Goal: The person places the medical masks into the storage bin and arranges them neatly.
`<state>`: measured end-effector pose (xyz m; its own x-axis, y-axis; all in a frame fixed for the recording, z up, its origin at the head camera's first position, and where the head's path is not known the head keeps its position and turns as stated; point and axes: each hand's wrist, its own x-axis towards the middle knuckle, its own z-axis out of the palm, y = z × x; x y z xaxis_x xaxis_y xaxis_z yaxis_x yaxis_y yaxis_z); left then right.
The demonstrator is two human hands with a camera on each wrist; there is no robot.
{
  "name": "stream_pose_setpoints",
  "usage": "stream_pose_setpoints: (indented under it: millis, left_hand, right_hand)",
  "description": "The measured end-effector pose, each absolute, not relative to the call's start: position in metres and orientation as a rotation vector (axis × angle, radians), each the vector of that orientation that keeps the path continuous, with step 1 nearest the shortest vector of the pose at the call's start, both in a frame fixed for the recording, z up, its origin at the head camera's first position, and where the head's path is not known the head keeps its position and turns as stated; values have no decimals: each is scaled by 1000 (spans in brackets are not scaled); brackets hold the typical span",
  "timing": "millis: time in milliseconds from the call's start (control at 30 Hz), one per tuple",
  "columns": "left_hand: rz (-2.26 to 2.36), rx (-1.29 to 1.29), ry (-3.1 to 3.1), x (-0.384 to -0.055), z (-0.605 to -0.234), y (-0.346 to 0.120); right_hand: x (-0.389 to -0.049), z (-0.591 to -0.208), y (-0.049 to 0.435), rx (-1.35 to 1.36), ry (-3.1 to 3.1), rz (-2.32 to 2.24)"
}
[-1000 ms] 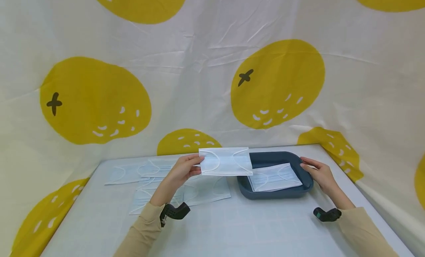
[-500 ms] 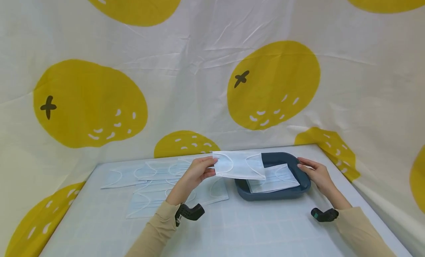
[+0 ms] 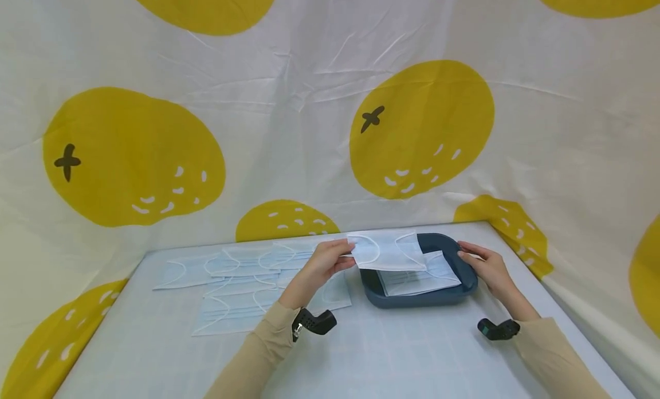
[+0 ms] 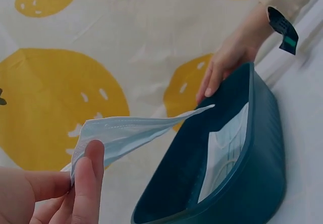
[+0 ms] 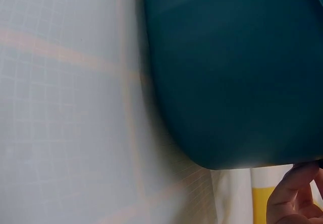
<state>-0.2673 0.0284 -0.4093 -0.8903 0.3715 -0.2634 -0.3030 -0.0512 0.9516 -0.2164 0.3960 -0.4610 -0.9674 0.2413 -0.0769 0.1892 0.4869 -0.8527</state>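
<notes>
My left hand [image 3: 326,266] pinches a pale blue face mask [image 3: 389,251] by its left edge, thumb against fingers. The mask is held flat above the left part of a dark blue storage box [image 3: 420,301], and its white ear loops show. In the left wrist view the held mask [image 4: 126,133] appears nearly edge-on over the box. A stack of masks [image 3: 420,278] lies inside the box, partly covered by the held one. My right hand [image 3: 490,270] grips the box's right end at the rim; in the right wrist view only its fingers [image 5: 292,193] show beside the box wall.
Several more face masks [image 3: 229,319] lie overlapping on the left side of the white-covered table [image 3: 392,359]. Behind the table hangs a cloth [image 3: 294,129] with large yellow fruit prints. The box stands towards the table's back right.
My left hand has carried the mask to the right, from beside the box to above its left part. The right hand has stayed at the box's right end.
</notes>
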Motion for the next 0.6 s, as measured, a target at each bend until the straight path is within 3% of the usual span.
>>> stream_pose_setpoints:
  millis: [600]
  left_hand:
    - [1988,43,1763,-272,-418,70]
  right_hand:
    - [-217,-457,392,-409,-2645,1541]
